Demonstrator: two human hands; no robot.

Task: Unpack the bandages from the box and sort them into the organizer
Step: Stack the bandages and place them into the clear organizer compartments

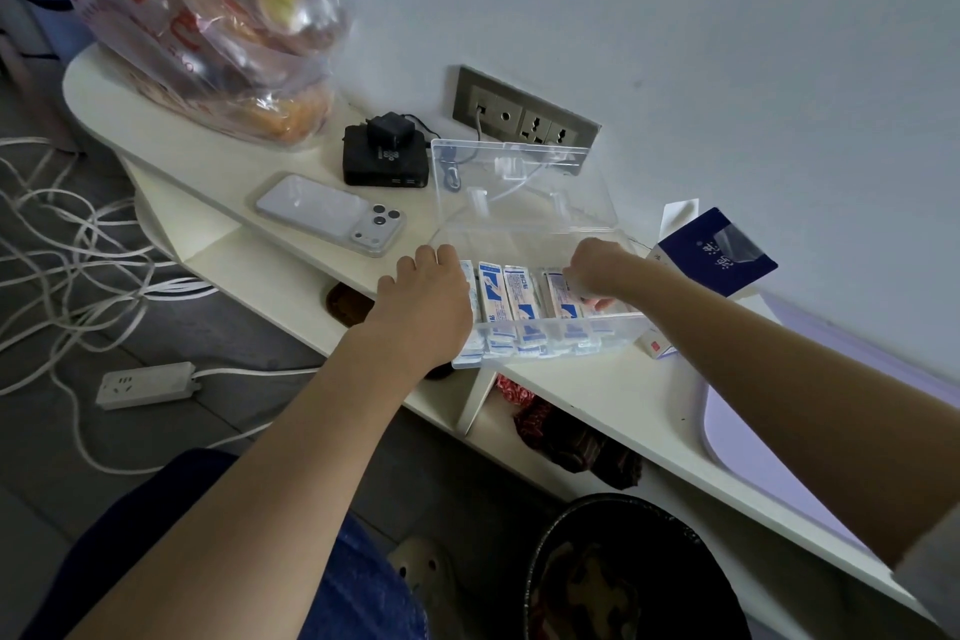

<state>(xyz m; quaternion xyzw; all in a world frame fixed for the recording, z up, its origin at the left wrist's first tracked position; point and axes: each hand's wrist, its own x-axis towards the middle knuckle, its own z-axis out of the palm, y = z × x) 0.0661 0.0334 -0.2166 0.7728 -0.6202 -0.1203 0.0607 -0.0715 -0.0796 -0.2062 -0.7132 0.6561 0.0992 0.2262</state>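
Clear organizer (545, 354), lid (524, 192) raised, on a cream shelf (597, 392) below a wall socket; wrapped bandages (514, 297) stand in side-by-side rows in its near compartments. Left hand (426, 307) grips the organizer's left end, fingers curled over the wall; right hand (597, 268) reaches into the right-end compartment, fingers bent onto the bandages there. Blue box (717, 257) just right of the organizer by the wall; phone (332, 216), black adapter unit (384, 164) and plastic bag (218, 31) to the left.
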